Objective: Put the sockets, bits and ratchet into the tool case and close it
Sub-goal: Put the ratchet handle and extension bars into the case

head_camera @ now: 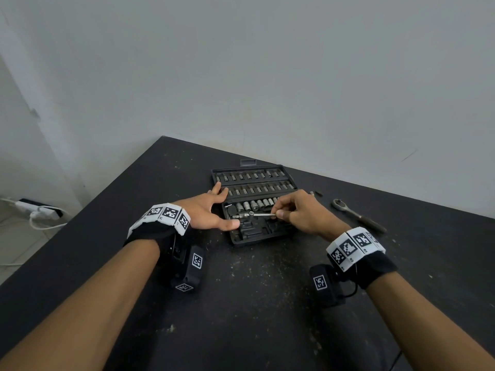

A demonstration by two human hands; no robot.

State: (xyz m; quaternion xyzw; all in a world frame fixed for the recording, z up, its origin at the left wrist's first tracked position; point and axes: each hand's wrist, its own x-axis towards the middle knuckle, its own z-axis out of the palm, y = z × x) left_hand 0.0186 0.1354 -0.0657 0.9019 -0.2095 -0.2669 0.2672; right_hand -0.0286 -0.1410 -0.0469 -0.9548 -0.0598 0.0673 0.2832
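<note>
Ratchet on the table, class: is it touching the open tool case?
Apart. The head view shows the ratchet lying right of the tool case, with bare dark table between them.

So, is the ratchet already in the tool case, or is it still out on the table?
Out. The ratchet lies on the table, right of the open tool case, and neither hand touches it.

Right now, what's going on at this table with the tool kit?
A person is packing a socket set. The tool case lies open on the black table, its upper rows already filled with bits and sockets. The right hand pinches a slim metal extension bar over the lower part of the case, while the left hand rests open at the case's left edge. The ratchet lies out on the table to the right, not yet packed.
</note>
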